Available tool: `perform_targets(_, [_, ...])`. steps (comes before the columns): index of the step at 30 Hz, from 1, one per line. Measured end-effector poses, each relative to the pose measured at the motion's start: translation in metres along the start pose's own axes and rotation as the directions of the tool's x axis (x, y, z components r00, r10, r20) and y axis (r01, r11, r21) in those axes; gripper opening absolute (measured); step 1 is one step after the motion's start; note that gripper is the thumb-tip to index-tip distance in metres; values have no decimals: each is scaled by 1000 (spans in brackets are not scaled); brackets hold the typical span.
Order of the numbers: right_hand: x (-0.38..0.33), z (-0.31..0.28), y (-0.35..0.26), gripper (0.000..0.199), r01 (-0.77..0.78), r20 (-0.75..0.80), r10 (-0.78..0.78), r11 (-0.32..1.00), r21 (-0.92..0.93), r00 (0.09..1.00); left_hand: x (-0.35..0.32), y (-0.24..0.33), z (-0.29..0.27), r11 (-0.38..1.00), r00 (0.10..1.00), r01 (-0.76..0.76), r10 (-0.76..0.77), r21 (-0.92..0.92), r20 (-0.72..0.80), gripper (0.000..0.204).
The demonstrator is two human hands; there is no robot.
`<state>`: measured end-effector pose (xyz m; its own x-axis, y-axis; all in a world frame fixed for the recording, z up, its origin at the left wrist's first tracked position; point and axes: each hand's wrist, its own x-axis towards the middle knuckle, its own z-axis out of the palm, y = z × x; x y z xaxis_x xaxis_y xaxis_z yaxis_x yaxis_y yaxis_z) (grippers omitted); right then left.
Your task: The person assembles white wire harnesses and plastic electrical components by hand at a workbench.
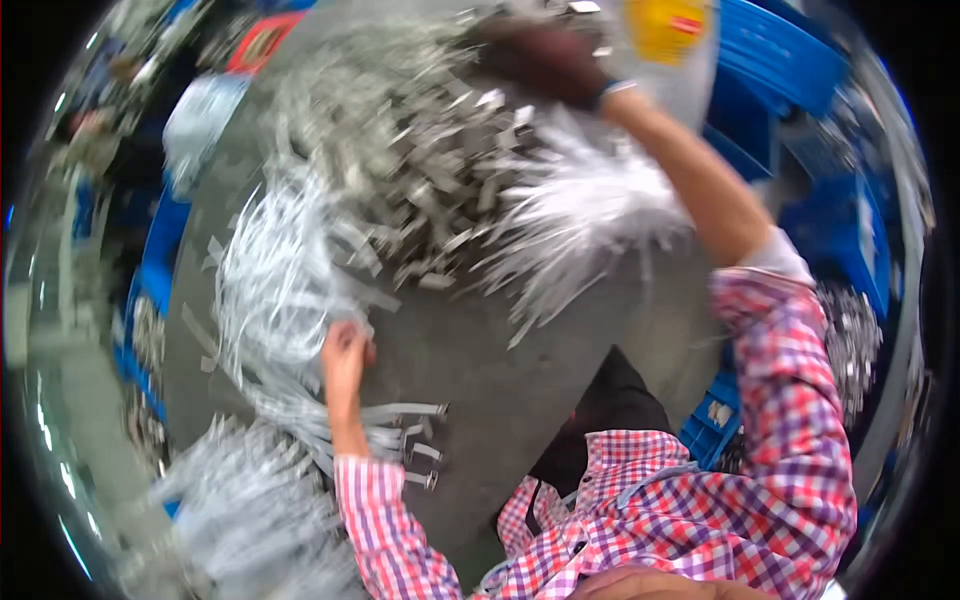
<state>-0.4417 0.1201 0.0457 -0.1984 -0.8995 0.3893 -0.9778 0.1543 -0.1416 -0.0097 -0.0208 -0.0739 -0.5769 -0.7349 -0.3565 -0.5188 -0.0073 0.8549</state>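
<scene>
My left hand [343,358] rests at the edge of a spread of thin white strips [270,290] on the grey table [500,380], fingers curled on some of them. My right hand [545,62] reaches far across the table, in a dark glove, into a heap of small grey metal clips [410,160]. A fan of white strips [580,215] lies just below my right forearm. The picture is blurred by motion, so the right hand's grip is unclear.
Blue plastic crates [780,50] stand at the right and far right. A yellow-labelled grey bin [670,40] sits beyond my right hand. More white strips [250,500] pile at the lower left. A blue crate edge [150,280] borders the table's left side.
</scene>
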Motion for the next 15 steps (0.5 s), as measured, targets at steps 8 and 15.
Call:
perform_targets(8, [8,36,-61,25,36,419,-57,998,58,906,-66,55,15,909,967,209,-137,-360,215,19])
perform_targets(15, [-61,-16,-48,20,-300,334,237,942,149,912,-127,78,-4,806,983,99,-169,-584,-66,10])
